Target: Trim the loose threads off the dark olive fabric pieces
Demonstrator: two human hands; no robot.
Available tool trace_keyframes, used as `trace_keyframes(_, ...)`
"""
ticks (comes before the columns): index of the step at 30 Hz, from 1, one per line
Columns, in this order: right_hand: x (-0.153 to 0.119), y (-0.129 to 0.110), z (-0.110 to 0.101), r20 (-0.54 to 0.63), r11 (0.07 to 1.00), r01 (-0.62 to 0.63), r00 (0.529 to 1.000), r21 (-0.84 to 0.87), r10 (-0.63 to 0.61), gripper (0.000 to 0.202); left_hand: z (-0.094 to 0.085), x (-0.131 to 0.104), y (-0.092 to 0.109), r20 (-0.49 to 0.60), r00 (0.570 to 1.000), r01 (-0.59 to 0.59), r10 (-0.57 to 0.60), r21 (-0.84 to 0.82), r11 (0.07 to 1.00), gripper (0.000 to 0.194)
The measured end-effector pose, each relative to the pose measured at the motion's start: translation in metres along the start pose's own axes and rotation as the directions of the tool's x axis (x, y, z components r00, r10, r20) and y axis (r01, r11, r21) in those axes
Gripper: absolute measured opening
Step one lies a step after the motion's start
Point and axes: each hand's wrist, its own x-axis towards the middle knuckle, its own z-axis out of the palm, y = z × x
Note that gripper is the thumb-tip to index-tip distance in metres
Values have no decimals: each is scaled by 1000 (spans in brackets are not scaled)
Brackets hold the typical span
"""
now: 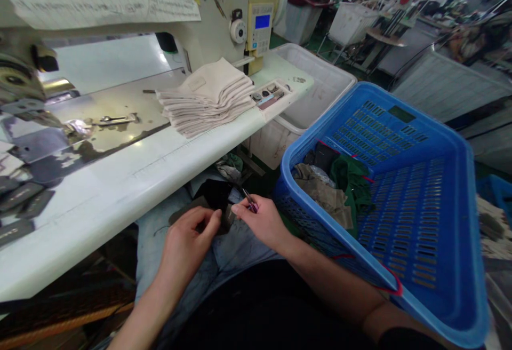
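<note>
white sewing table (120, 190) | workshop | left hand (188, 238) pinching dark fabric (218, 195) | right hand (264, 222) gripping snips (250, 201)

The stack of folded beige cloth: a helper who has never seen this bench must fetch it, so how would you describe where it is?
Start at the white sewing table and follow it toward the cream control box with the blue screen. The stack of folded beige cloth lies just in front of it, left of the small parts tray. It is the only neat, pale pile; the blue basket holds loose, crumpled pieces.
</note>
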Motion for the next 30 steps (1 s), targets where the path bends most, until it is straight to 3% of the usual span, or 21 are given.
trace_keyframes(4,0,0,0,-2,1000,6,1000,7,-6,20,1,-2,3,19,999,-45,45,-41,998,26)
trace_keyframes(14,-3,2,7,25,1000,3,1000,31,-4,18,12,2,4,-67,972,-217,225,112,970,25)
trace_keyframes(20,-1,1,1,19,1000,2,1000,4,-2,20,3,5,-5,-105,993,-45,50,50,998,21)
trace_keyframes(26,0,3,1,19,1000,4,1000,3,-4,21,0,1,4,11,999,33,-32,-133,991,26)
trace_keyframes(30,-1,4,1,66,1000,21,998,7,-22,19,1,3,10,149,966,251,-213,-320,914,27)
